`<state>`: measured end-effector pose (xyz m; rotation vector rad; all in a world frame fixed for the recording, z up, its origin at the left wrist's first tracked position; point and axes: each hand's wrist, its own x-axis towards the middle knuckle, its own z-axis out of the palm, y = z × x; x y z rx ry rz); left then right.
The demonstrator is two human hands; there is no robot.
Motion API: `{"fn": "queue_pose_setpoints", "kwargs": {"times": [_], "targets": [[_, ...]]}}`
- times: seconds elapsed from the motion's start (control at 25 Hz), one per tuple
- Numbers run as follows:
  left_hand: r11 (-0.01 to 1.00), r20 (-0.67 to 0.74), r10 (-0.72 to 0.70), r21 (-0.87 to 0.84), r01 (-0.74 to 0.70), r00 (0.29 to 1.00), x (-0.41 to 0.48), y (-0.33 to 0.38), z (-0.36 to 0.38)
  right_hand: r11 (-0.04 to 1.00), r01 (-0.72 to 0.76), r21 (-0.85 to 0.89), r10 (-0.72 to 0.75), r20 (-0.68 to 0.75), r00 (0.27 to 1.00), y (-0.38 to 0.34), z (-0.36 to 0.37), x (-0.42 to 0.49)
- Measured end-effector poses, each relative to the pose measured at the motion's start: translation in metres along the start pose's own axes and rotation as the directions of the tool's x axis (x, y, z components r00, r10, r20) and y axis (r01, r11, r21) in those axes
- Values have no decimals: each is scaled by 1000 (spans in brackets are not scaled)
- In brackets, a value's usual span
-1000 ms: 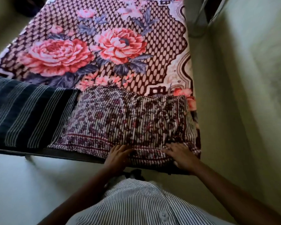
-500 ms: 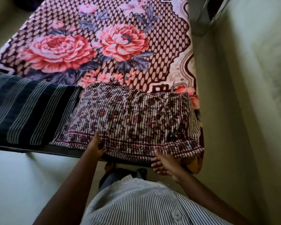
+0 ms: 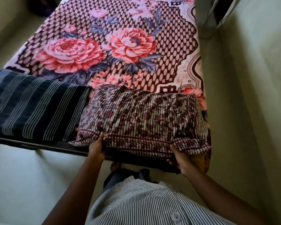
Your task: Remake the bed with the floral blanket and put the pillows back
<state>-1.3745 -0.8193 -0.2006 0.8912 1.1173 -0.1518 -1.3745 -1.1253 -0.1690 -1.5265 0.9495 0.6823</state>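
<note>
The floral blanket (image 3: 113, 46), pink roses on a dark lattice, lies spread over the bed. At the near end sit two pillows side by side: a dark blue striped pillow (image 3: 31, 104) on the left and a maroon-and-white patterned pillow (image 3: 143, 117) on the right. My left hand (image 3: 96, 149) grips the patterned pillow's near edge at its left part, thumb on top. My right hand (image 3: 181, 158) holds the same edge near the right corner, fingers curled underneath. The pillow's near edge hangs a little past the bed edge.
A pale green wall (image 3: 250, 95) runs close along the bed's right side. The dark bed frame edge (image 3: 39, 144) crosses below the pillows. Pale floor (image 3: 23, 184) lies on my side of the bed. A window frame (image 3: 217, 12) shows at the top right.
My hands slid from resting on top of the patterned pillow to gripping its near edge from below. The pillow's near edge has lifted and bunched slightly.
</note>
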Motion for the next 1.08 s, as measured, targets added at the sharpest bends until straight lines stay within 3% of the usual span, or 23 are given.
{"fn": "queue_pose_setpoints", "kwargs": {"times": [0.12, 0.24, 0.4, 0.56, 0.64, 0.84, 1.08], "targets": [[995, 51, 96, -29, -94, 994, -26, 7, -6, 981, 193, -4, -192, -93, 977, 9, -4, -14], [991, 100, 133, -47, -129, 986, -53, -5, -20, 963, 271, 10, -268, -124, 956, 26, -23, -28], [999, -59, 33, -9, -33, 998, -53, -40, -35, 989, 138, -60, -138, 15, 990, 44, -17, -34], [1000, -11, 14, 6, -14, 1000, -46, -32, -35, 989, 139, 48, -140, 21, 990, 37, -3, -35], [997, 20, 3, 77, -5, 1000, -54, -30, -39, 996, 61, 62, -65, 56, 996, 41, -7, -34], [949, 6, -48, 314, 43, 999, -71, -39, -82, 983, -175, -54, 180, 123, 976, 50, 2, -29], [924, -136, 94, 381, -36, 986, -74, -14, -153, 931, -158, -329, 188, 63, 980, 34, 30, -42]]}}
